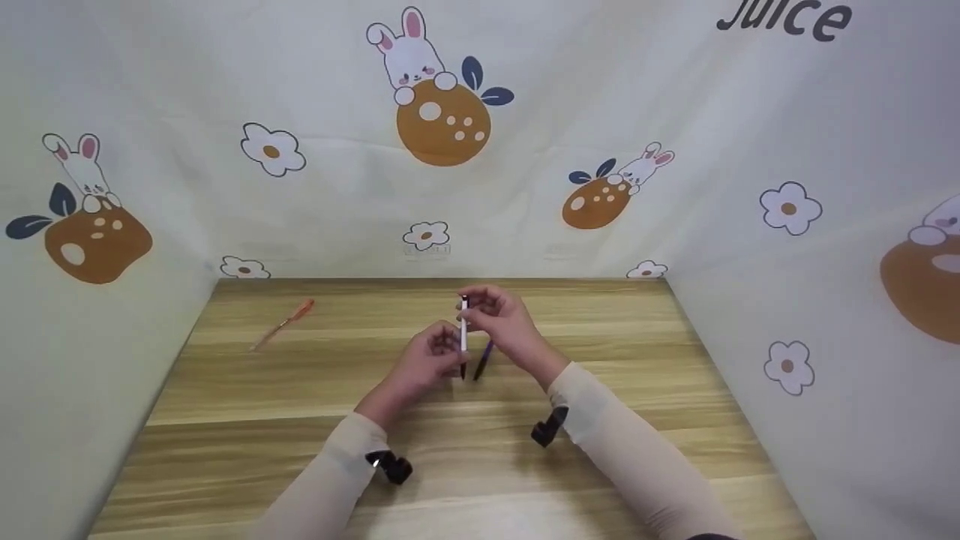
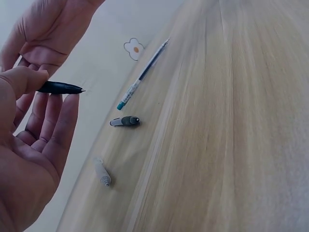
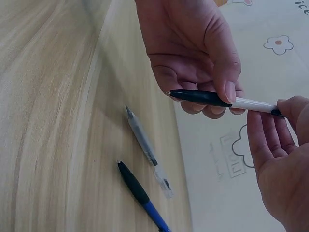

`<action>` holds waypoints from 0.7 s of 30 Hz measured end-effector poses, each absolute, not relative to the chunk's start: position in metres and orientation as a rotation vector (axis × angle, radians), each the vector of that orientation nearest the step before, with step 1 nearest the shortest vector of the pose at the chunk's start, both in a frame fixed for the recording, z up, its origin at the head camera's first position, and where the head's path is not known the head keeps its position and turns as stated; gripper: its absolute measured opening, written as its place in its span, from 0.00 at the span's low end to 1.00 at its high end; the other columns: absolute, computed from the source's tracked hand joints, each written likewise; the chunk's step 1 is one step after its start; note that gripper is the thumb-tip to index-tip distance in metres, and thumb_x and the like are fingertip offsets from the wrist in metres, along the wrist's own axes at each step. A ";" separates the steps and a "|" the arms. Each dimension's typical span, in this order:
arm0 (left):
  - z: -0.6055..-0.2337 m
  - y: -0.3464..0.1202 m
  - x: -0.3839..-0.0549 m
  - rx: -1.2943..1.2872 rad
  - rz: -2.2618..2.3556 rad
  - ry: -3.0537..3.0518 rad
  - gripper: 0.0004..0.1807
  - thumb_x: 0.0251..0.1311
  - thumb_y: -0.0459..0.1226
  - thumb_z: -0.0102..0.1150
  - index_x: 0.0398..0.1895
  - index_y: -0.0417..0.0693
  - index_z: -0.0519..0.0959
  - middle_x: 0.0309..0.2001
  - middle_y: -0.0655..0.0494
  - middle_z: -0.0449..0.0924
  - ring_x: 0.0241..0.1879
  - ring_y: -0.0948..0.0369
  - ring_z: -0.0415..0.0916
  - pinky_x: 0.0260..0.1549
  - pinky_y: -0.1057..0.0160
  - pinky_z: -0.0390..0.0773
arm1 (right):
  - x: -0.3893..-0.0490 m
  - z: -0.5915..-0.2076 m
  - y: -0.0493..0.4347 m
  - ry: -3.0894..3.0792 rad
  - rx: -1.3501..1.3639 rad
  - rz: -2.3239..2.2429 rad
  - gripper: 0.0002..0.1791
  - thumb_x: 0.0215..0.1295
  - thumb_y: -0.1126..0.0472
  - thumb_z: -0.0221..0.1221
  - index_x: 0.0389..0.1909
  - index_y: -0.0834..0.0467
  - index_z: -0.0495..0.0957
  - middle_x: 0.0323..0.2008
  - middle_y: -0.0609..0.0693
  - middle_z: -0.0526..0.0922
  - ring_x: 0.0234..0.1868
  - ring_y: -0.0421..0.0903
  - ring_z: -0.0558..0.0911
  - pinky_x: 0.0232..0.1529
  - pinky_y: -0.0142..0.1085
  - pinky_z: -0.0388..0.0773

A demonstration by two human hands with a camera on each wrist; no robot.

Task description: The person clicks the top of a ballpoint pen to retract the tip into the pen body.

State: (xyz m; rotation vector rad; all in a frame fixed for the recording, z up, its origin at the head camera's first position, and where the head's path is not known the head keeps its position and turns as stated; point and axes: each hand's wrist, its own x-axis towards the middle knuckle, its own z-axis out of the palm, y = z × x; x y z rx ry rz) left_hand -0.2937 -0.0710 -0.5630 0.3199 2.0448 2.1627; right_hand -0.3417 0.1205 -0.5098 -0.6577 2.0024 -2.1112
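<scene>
A pen [image 1: 463, 330] with a white barrel and black grip is held upright between both hands in the head view. My left hand [image 1: 424, 356] pinches it low, near the black grip [image 2: 60, 88], whose bare point shows in the left wrist view. My right hand [image 1: 499, 319] holds the upper end with thumb and fingers. In the right wrist view the left thumb lies where the grip meets the white barrel [image 3: 248, 104], while the right fingers grip the dark end. Just below the right hand, a blue pen [image 3: 133, 182] with a black grip lies on the table.
An orange pen [image 1: 283, 325] lies at the table's far left. A clear pen [image 3: 141, 135] lies beside the blue one. The left wrist view has a teal-ended pen [image 2: 144, 72], a grey-and-black pen [image 2: 124, 121] and a pale pen [image 2: 102, 172]. Printed cloth [image 1: 337, 202] surrounds the wooden table [image 1: 450, 480].
</scene>
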 end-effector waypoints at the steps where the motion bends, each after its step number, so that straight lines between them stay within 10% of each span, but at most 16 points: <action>1: -0.562 -0.071 -0.293 0.338 2.160 2.050 0.11 0.69 0.23 0.67 0.49 0.37 0.77 0.44 0.50 0.81 0.43 0.57 0.82 0.41 0.57 0.89 | -0.340 -0.509 0.122 2.008 -0.677 -2.108 0.17 0.76 0.72 0.67 0.62 0.62 0.84 0.54 0.68 0.86 0.50 0.51 0.90 0.53 0.47 0.90; 21: -0.558 -0.066 -0.291 0.423 2.153 2.062 0.11 0.70 0.25 0.68 0.50 0.40 0.78 0.45 0.49 0.80 0.44 0.55 0.80 0.41 0.55 0.90 | -0.331 -0.503 0.131 2.052 -0.738 -2.134 0.16 0.76 0.71 0.68 0.61 0.64 0.85 0.51 0.68 0.86 0.50 0.50 0.88 0.52 0.47 0.90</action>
